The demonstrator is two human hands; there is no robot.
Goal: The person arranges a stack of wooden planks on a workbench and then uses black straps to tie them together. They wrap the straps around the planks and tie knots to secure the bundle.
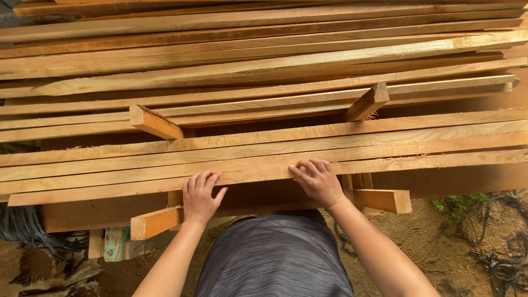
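While both palms press down flat, the left hand (200, 197) and right hand (318, 180) rest on the nearest plank (262, 176) at the near edge of the lumber stack (250, 75); fingers spread, nothing gripped. Plank runs left to right across the whole view. Short crosswise spacer blocks (154, 123) sit between the layers farther back. Another short block (155, 222) juts out just below the left hand. Sandy ground (445, 248) with dark tangled cord (511, 264) lies near right.

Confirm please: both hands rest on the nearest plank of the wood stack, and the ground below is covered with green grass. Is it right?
Not quite. The head view shows both the left hand and right hand on the nearest plank, but the ground is bare sandy soil, with only a small green plant.
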